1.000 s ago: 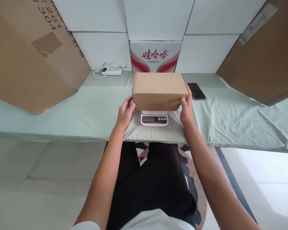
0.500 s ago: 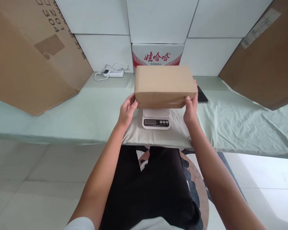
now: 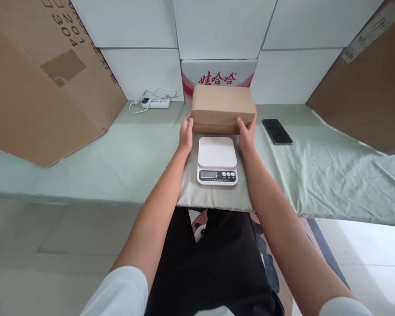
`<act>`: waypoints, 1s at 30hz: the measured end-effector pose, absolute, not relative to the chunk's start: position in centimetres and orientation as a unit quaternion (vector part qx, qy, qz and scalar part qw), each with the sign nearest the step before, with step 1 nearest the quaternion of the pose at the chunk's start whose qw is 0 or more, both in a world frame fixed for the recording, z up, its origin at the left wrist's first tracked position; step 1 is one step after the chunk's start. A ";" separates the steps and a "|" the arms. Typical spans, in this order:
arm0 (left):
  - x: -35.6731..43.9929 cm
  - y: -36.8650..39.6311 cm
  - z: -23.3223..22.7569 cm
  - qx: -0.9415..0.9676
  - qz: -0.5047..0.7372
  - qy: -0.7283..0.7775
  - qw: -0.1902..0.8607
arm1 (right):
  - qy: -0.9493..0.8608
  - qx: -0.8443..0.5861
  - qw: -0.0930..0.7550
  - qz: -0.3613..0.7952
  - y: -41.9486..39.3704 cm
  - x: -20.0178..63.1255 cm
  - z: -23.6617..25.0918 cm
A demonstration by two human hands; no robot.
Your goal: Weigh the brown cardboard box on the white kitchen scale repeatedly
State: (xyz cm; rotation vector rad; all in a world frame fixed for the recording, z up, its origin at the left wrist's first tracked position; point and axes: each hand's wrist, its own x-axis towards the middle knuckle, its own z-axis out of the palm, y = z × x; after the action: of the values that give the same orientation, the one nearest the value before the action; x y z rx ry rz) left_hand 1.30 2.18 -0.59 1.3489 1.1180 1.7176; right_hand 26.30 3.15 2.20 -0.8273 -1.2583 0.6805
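A brown cardboard box (image 3: 223,105) is held between my two hands, just behind a white kitchen scale (image 3: 217,152). My left hand (image 3: 186,131) grips the box's left end, thumb at the front corner. On the right end, my right hand (image 3: 246,131) has its thumb on the front face and its fingers round the side. The scale's platform is bare, and its display and buttons face me. Whether the box touches the table behind the scale I cannot tell.
A black phone (image 3: 277,131) lies to the right. A white power strip (image 3: 156,102) with a cable sits at the back left. Large cartons stand at the left (image 3: 52,87) and right (image 3: 365,87). A printed white-and-red carton (image 3: 219,70) is against the tiled wall.
Both hands have carried the box away from me, from over the scale to behind it. The scale's platform and the whole phone now show.
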 end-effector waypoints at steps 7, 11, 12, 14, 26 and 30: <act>0.6 0.9 -0.5 0.499 0.608 0.511 0.347 | -0.553 -0.397 0.651 0.336 3.8 27.0 0.8; 0.2 0.5 -0.4 0.504 0.592 0.532 0.337 | -0.535 -0.417 0.631 0.377 3.7 27.0 0.7; 0.2 0.4 -0.4 0.504 0.591 0.534 0.334 | -0.532 -0.422 0.630 0.377 3.6 27.0 0.7; 0.2 0.3 -0.3 0.504 0.586 0.540 0.333 | -0.530 -0.429 0.631 0.371 3.3 26.8 0.8; 0.2 -0.4 0.4 0.503 0.577 0.544 0.344 | -0.531 -0.429 0.617 0.391 3.4 27.9 0.6; 0.2 0.0 0.2 0.545 0.588 0.469 0.371 | -0.561 -0.408 0.621 0.367 2.9 27.6 1.2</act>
State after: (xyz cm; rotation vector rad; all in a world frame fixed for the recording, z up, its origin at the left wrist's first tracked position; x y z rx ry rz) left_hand 0.21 -0.01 0.16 1.3964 1.2022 1.5084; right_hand 27.56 2.92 1.16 -0.9377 -1.2886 0.8427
